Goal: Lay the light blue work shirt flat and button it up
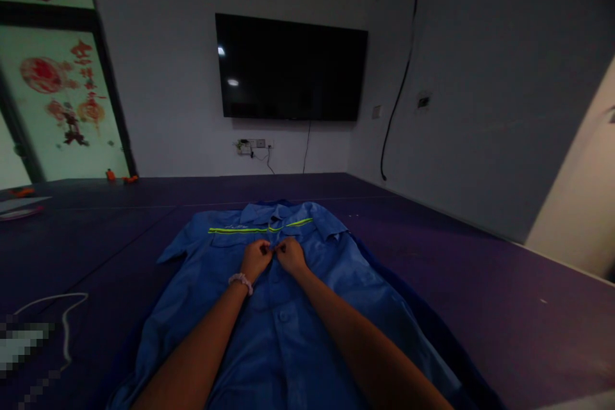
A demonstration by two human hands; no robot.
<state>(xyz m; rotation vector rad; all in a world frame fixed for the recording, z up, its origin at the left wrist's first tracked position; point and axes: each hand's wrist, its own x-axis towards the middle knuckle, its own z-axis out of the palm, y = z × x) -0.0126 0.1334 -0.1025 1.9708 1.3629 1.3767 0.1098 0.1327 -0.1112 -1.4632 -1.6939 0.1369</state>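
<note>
The blue shirt [283, 333] lies flat, front up, on the purple surface [480, 282]. Left hand [256, 257] and right hand [289, 255] meet at its chest, fingers pinched on the button placket (just below the reflective stripe [240, 229]).

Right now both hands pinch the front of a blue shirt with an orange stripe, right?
No. The head view shows the stripe is yellow-green, not orange. Left hand and right hand do pinch the front of the blue shirt.
</note>
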